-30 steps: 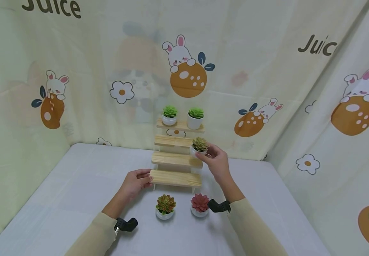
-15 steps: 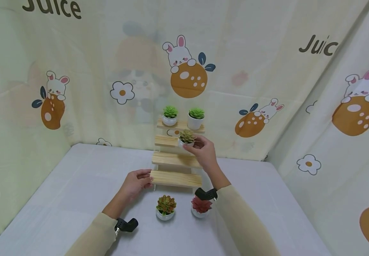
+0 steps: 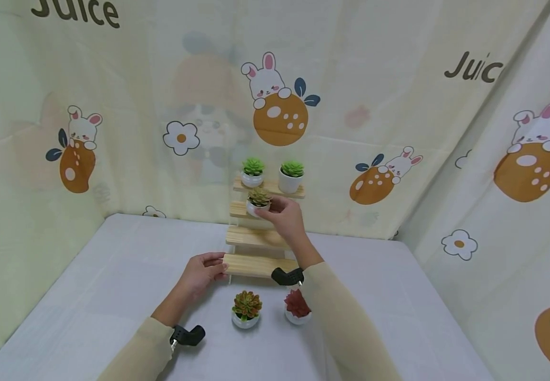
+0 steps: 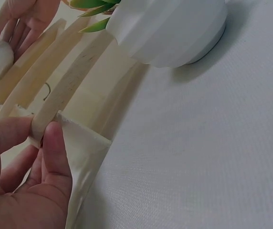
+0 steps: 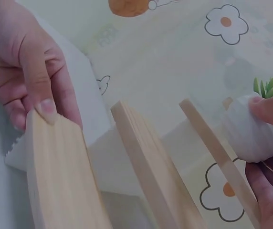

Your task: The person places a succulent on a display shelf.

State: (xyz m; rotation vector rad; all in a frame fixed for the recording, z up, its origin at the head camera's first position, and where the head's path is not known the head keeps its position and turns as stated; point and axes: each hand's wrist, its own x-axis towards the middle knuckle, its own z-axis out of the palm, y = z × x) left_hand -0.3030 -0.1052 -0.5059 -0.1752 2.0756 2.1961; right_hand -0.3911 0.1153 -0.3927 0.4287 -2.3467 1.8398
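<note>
My right hand holds a small potted succulent with dusty green leaves by its white pot. The pot is at the left part of the second board from the top of a stepped wooden stand; whether it touches the board I cannot tell. My left hand pinches the left end of the stand's lowest board between thumb and fingers. Two bright green succulents, the left one and the right one, stand in white pots on the top board.
On the white table, before the stand, are a brown-green succulent and a red succulent partly hidden by the right forearm. A printed curtain hangs close behind the stand and along the sides.
My right hand has carried the dusty green succulent leftward and slightly up, from the stand's right side to the left part of the second board. The left hand keeps its grip on the lowest board.
</note>
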